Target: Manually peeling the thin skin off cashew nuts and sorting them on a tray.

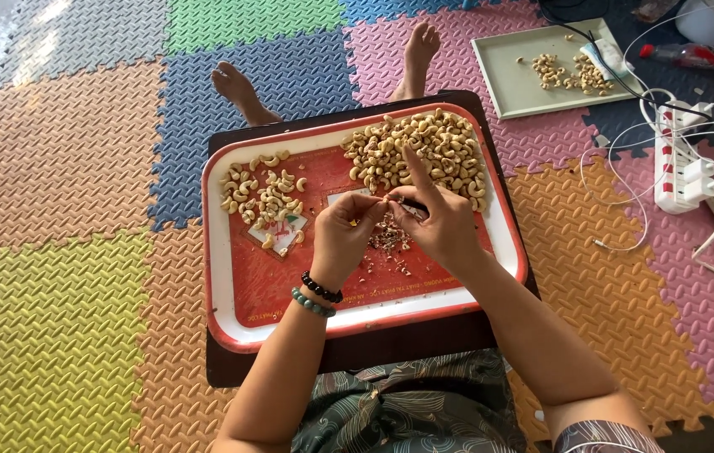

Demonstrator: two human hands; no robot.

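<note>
A red tray with a white rim (231, 319) rests on a dark board over my lap. My left hand (342, 235) pinches a cashew nut (380, 204) at its fingertips. My right hand (441, 222) holds a small dark knife (414, 210) against that nut, forefinger raised. A big heap of unpeeled cashews (424, 147) lies at the tray's far right. A smaller pile of pale peeled cashews (260, 193) lies at the far left. Brown skin scraps (389, 239) lie under my hands.
A pale green tray (508, 84) with a few cashews sits at the far right on the coloured foam floor mats. A white power strip (680, 159) with white cables lies to the right. My bare feet (235, 84) stretch beyond the tray.
</note>
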